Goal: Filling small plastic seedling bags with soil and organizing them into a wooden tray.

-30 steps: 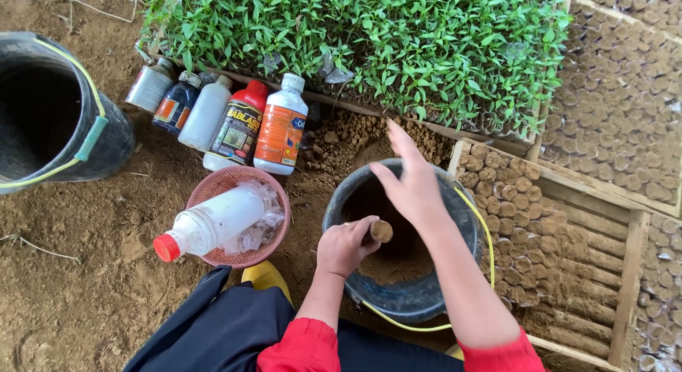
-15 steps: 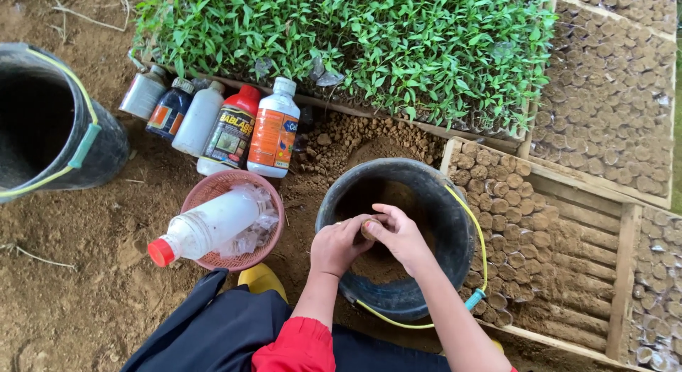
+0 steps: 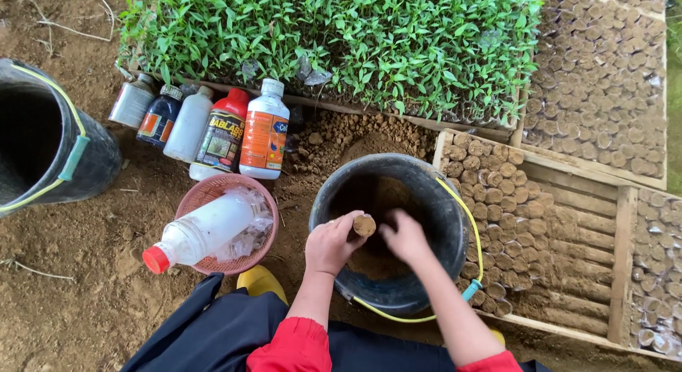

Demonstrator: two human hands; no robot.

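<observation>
At lower centre of the frame, the left hand (image 3: 332, 243) grips a small soil-filled pot (image 3: 364, 225) over the black bucket (image 3: 440, 201). The right hand (image 3: 405, 237) reaches into the bucket just beside it, fingers curled down; whether it holds soil I cannot tell. A pink basket (image 3: 206, 191) with a white bottle (image 3: 202, 233) sits left of the bucket.

Soil plug (image 3: 364, 225): small brown cylinder, packed full of dirt, flat top facing up toward you, roughly upright. You've got it pinched in your left hand (image 3: 332, 243), just above the rim area of the black bucket (image 3: 455, 223). Bucket is round, upright, partly filled with loose brown soil, yellow handle hanging down its right side. Your right hand (image 3: 405, 237) sits inside the bucket, over the soil, just beside the plug.
</observation>
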